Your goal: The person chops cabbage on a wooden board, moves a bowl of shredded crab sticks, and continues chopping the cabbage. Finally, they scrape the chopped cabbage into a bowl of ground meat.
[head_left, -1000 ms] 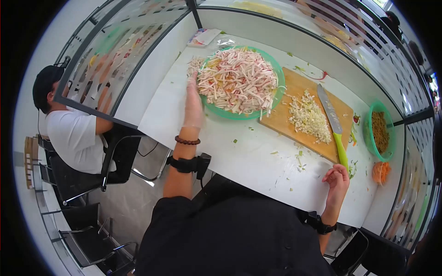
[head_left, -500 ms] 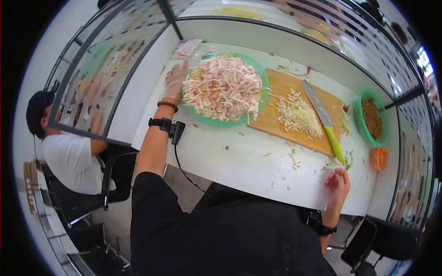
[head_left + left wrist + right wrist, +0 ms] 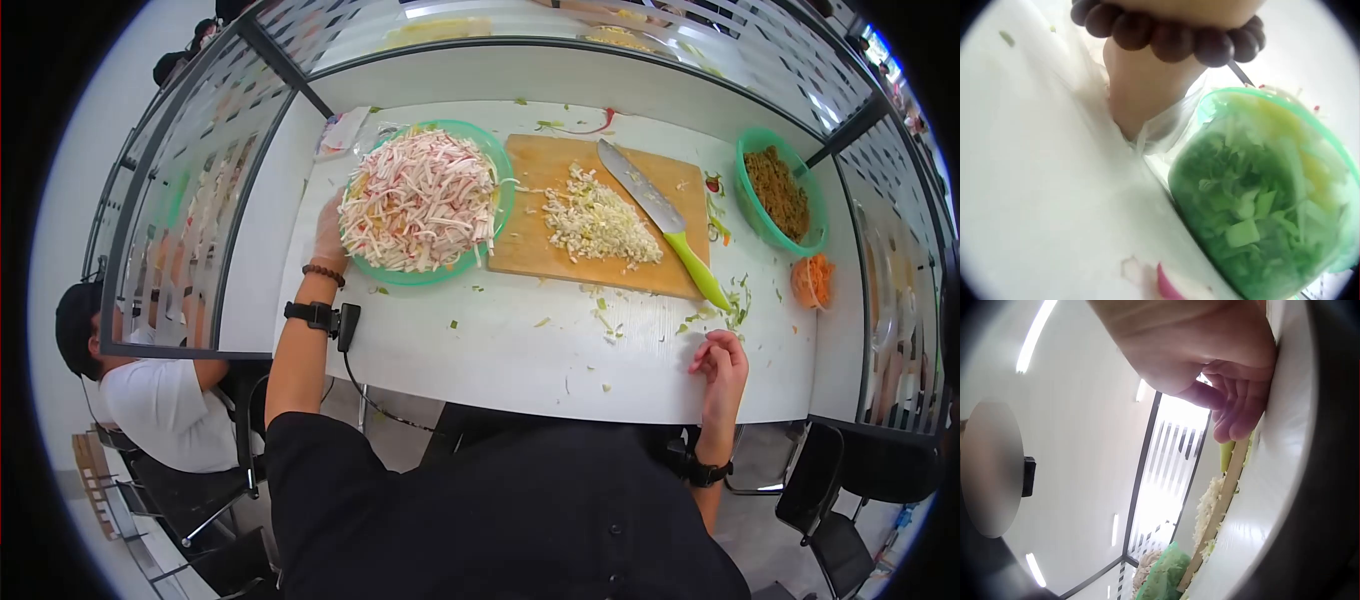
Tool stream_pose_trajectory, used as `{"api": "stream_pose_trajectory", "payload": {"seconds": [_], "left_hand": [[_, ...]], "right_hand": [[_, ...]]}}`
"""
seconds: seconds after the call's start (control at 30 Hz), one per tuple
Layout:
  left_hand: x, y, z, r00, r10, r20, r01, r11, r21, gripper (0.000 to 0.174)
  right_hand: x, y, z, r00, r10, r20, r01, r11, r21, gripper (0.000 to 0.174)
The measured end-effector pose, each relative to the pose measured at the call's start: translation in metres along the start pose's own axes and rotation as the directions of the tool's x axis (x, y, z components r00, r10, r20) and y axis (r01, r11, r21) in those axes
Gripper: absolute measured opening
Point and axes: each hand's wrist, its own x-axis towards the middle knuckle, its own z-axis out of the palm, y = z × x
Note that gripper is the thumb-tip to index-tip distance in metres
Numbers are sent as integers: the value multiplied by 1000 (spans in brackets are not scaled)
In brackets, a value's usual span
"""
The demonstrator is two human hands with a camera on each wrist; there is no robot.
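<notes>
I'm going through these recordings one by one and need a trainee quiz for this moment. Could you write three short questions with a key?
1. In the head view, where do the chopped white pieces lie? A) right of the knife; B) left of the knife; C) off the cutting board.
2. True or false: the right hand is gripping the knife.
3. Fill in: the hand at the side of the heaped green bowl is the ____ hand.

Key: 1. B; 2. False; 3. left.
</notes>
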Motion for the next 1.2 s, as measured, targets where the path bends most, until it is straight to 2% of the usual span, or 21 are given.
{"api": "stream_pose_trajectory", "payload": {"seconds": [0.03, 0.07, 0.1, 0.13, 0.23, 0.33, 0.43, 0.47, 0.53, 0.57, 0.63, 0.73, 0.83, 0.87, 0.9, 0.97, 1.03, 1.07, 1.17, 1.2], "left_hand": [[-3, 1, -4, 992, 119, 34, -124, 973, 196, 33], [-6, 3, -2, 997, 78, 2, -77, 980, 185, 34], [-7, 0, -8, 989, 142, 35, -144, 904, 402, 34], [-8, -3, -14, 977, 196, 82, -206, 777, 595, 35], [-14, 1, -15, 972, 217, 89, -226, 763, 605, 35], [-25, 6, -21, 930, 280, 236, -361, 591, 721, 38], [-35, 12, -25, 896, 353, 269, -426, 511, 746, 34], [-35, 5, -31, 974, 184, 131, -207, 490, 847, 21], [-33, 11, -45, 988, 125, 94, -107, 101, 989, 20], [-31, 13, -51, 990, 125, -57, 26, 238, 971, 24], [-28, 49, -54, 935, 61, -350, 277, 490, 826, 32], [-16, 104, -43, 886, 176, -429, 280, 534, 798, 45], [0, 147, -13, 910, 234, -343, 146, 594, 791, 39], [10, 136, -10, 846, 527, -79, -126, 342, 931, 37], [19, 125, -8, 672, 702, 235, -334, 4, 943, 35], [29, 127, 21, 793, 552, 258, -344, 56, 937, 31], [27, 151, 67, 929, 362, 72, -222, 392, 893, 30], [24, 162, 82, 971, 239, 0, -132, 538, 833, 30], [20, 172, 91, 976, 194, 102, -198, 579, 791, 31], [18, 175, 92, 961, 255, 106, -239, 575, 783, 32]], "right_hand": [[0, 0, 0, 1000, -5, 9, 5, 1000, 9, 16], [0, 0, 0, 1000, -10, 20, 10, 1000, 18, 16], [0, 1, -1, 1000, -9, 10, 9, 1000, 13, 16], [1, 1, -1, 1000, -9, 19, 9, 1000, 24, 15], [3, 1, -1, 999, -13, 44, 11, 999, 32, 14], [2, -1, -2, 998, -5, 62, 5, 1000, 4, 14], [4, 3, -3, 997, 3, 76, -5, 1000, 23, 14], [5, 2, -3, 997, 2, 76, -4, 999, 35, 14], [6, 2, -3, 996, 1, 90, -3, 1000, 22, 14], [6, 1, -3, 996, -2, 94, 0, 1000, 18, 14], [6, 2, -5, 994, -16, 111, 15, 1000, 11, 14], [4, 2, -3, 995, -23, 96, 21, 1000, 18, 14], [4, 2, -3, 993, -30, 114, 30, 1000, 7, 14], [4, 3, -4, 993, -32, 114, 32, 999, 7, 14], [4, 4, -4, 993, -35, 114, 34, 999, 7, 14], [4, 5, -5, 993, -41, 110, 42, 999, -4, 14], [4, 7, -7, 991, -53, 122, 53, 999, 8, 14], [3, 7, -8, 990, -60, 127, 58, 998, 15, 14], [3, 6, -11, 988, -51, 148, 45, 998, 45, 13], [3, 7, -12, 987, -52, 152, 44, 998, 52, 13]]}}
